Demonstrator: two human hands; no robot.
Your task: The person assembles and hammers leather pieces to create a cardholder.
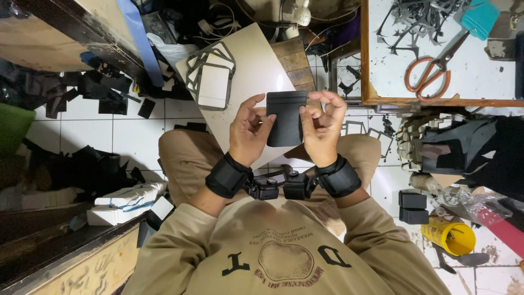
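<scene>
Both hands raised over lap: left hand [248, 128], right hand [322, 127] pinching black pouch [285, 117].

floor [131, 134]: white tiles, black scraps strewn left | table [436, 101]: far right, wood rim, white top | board [251, 71]: pale, middle | bench [65, 33]: wooden, far left | light: even, indoor

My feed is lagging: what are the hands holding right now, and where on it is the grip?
A flat black rectangular piece, upright over the lap. The left hand pinches its left edge, the right hand its right edge.
</scene>
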